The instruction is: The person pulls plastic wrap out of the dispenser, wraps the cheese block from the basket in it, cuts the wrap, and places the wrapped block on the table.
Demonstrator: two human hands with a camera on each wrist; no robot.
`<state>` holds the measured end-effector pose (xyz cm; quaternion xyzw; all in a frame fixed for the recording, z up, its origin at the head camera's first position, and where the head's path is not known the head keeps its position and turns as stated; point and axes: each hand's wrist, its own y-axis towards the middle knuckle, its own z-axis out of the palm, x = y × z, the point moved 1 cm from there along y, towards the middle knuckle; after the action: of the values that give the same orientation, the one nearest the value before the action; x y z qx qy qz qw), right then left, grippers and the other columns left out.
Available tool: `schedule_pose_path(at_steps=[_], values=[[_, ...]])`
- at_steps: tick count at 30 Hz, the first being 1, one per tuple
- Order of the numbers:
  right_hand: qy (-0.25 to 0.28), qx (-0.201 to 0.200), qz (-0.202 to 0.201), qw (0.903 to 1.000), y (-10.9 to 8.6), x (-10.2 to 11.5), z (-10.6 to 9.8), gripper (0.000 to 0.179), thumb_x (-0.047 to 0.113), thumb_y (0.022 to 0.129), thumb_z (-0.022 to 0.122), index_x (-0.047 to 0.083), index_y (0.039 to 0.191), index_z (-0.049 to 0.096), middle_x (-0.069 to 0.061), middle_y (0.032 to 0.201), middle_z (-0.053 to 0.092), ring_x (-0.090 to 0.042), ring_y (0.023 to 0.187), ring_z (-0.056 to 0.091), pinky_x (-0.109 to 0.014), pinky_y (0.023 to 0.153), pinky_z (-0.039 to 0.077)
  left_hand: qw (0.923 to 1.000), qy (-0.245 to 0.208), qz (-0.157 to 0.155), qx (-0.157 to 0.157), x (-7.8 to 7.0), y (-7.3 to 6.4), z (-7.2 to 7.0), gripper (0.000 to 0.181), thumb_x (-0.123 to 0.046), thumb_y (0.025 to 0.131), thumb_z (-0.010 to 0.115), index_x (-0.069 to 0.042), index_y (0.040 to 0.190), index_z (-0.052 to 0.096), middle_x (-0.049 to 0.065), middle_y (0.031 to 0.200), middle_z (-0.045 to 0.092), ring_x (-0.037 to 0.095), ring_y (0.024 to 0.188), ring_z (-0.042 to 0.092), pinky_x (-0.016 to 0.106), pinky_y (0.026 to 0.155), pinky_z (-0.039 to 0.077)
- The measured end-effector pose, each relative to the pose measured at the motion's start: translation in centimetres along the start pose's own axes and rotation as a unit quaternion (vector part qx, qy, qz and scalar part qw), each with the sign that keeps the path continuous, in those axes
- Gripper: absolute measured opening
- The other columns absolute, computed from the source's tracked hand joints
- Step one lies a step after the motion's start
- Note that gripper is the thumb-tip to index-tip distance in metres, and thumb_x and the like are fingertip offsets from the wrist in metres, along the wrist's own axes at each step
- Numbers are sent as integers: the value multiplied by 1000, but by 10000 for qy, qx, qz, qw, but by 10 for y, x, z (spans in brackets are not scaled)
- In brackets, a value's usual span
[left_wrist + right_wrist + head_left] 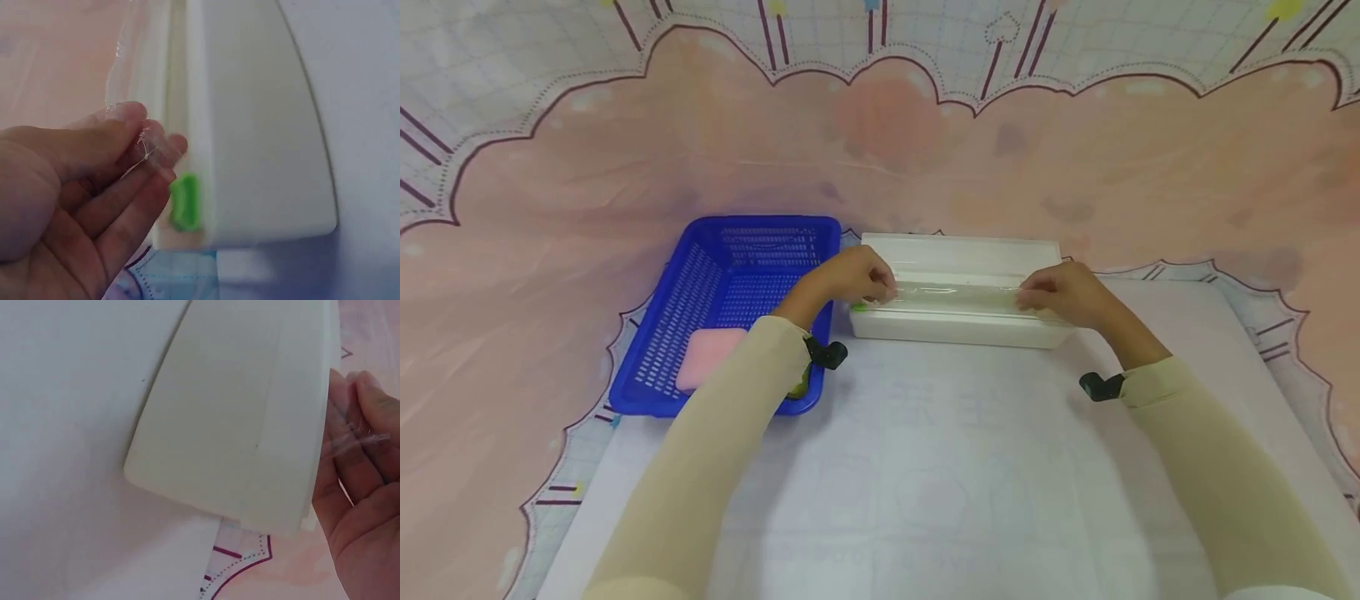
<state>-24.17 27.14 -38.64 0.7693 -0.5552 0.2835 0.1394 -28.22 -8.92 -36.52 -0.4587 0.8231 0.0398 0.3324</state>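
Head view, white box (pixel 962 331): set on the white-covered counter (pixel 940 467), lid (pixel 962 254) raised along the far side.
Clear film (pixel 955 293): stretched between both hands, over the middle of the white box.
Left grip (pixel 859 277): pinching one end of the film, at the left end of the white box.
Right grip (pixel 1063 295): pinching the other end, at the right end of the white box.
Blue basket (pixel 778 250): just left of the white box, with a pink block (pixel 709 354) and, partly hidden by a sleeve (pixel 711 454), something green (pixel 801 385) inside.
Left wrist view, left grip: closed at the fingertips on crinkled film, near a green piece (pixel 185 201) at the white box's end.
Right wrist view, right grip: holding bunched film, partly behind the white box's edge.
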Motion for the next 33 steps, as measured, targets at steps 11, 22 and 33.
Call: schedule_pose_path(at_steps=[11, 22, 33], values=[[724, -705, 488, 9937, -23, -7, -17, 37, 39, 99, 67, 6, 114, 75, -7, 105, 78, -11, 98, 68, -38, 93, 50, 9965, -559, 296, -547, 0, -21, -12, 26, -28, 104, 61, -8, 113, 74, 3, 103, 76, 20, 101, 68, 38, 89, 54], [2529, -1192, 102, 9601, -49, 13, -11, 31, 29, 104, 58, -2, 107, 60, 0, 101, 64, -4, 93, 75, -16, 84, 57, 9867, -1224, 642, -860, -23, -53, -7, 22, -29, 109, 49, -12, 109, 62, 7, 114, 72, 27, 110, 70, 44, 99, 55], [2713, -1976, -228, 9417, -76, 38, -14, 18, 23, 103, 61, 7, 106, 68, 8, 104, 70, -3, 87, 76, -17, 80, 58, 9603, -2354, 818, -1253, -33, -79, 8, 25, -34, 110, 45, -12, 109, 57, 2, 115, 78, 19, 112, 73, 44, 105, 53]])
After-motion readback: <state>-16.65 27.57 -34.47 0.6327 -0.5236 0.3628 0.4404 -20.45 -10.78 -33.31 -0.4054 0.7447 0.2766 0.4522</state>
